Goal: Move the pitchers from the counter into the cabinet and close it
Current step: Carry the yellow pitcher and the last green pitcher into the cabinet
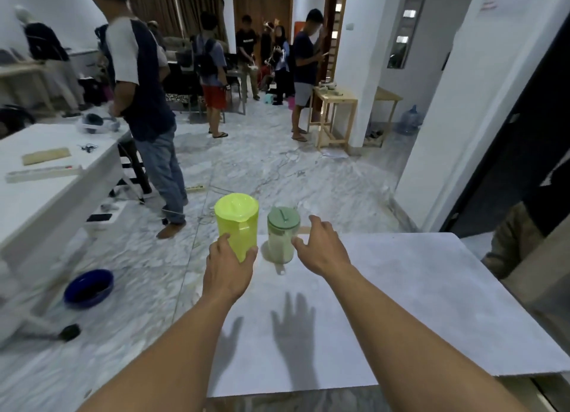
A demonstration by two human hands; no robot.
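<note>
Two pitchers stand side by side at the far left edge of the white counter. The bright yellow-green pitcher has a matching lid, and my left hand is wrapped around its lower body. To its right stands a clear pitcher with a dull green lid. My right hand hovers at that pitcher's right side with fingers spread, the fingertips close to it; contact cannot be told. No cabinet is in view.
Beyond the counter lies a marble floor with a blue basin at the left. A white table with small items stands further left. Several people stand in the room behind. A white wall and dark doorway are at the right.
</note>
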